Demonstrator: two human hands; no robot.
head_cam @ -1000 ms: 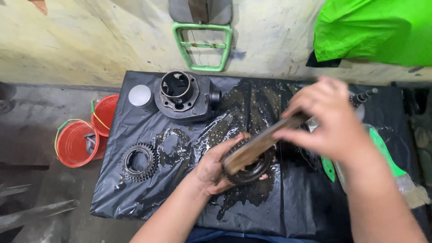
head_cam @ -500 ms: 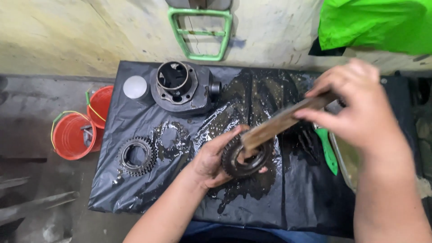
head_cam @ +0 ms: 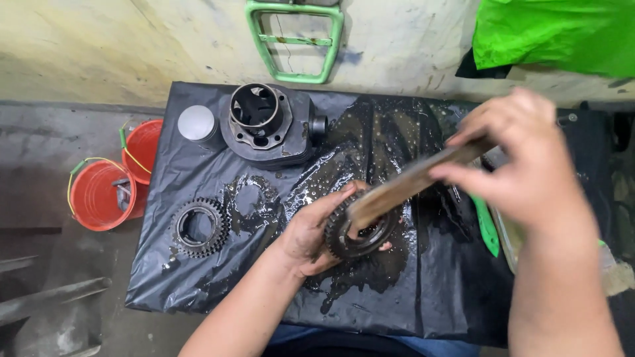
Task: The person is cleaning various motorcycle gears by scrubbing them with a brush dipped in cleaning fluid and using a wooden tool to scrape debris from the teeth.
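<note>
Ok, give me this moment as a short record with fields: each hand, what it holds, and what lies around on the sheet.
left hand: grips an oily gear, tilted above the sheet
right hand: holds a flat brush, its end against the gear
surface: wet black plastic sheet
second gear: flat on the sheet, left
engine cylinder: back of the sheet, piston beside it
red buckets: on the floor, left

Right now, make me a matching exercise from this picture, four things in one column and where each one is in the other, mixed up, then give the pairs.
Things
1. brush
2. oily gear
3. second gear
4. piston

Places
A. lying alone on the black sheet, left side
B. gripped in the right hand
C. beside the cylinder, at its left
D. cupped in the left hand

Pairs: 1-B, 2-D, 3-A, 4-C
</note>
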